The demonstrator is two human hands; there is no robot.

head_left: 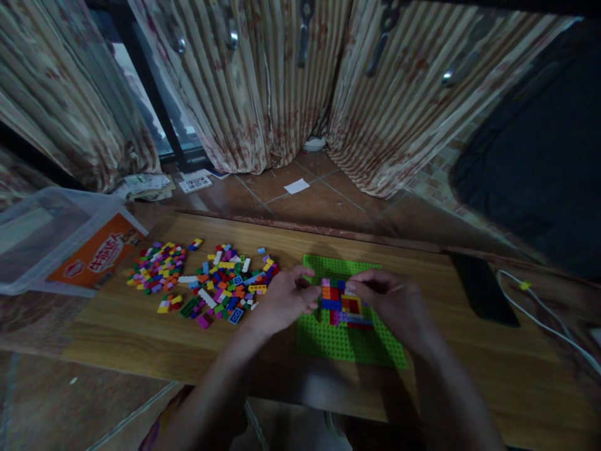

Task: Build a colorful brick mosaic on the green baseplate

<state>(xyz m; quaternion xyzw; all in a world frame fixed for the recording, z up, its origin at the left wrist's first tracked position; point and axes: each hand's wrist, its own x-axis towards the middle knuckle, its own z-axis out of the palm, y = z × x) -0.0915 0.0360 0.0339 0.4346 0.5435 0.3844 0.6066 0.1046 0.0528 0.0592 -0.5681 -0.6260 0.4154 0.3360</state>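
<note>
A green studded baseplate lies on the wooden bench, carrying a low structure of building bricks in red, blue, yellow, pink and pale colours. My right hand reaches over its right side, thumb and fingers pinched at a small pale building brick at the structure's back edge; the fingers partly cover it. At the structure's left side hovers my left hand, fingers curved with a gap between thumb and forefinger, and nothing visible in them. Left of that hand spreads a loose pile of mixed bricks.
A second heap of small bricks sits beside a clear plastic box with an orange label. On the bench's right lie a black phone-like slab and a white cable. Striped curtains hang beyond the bench.
</note>
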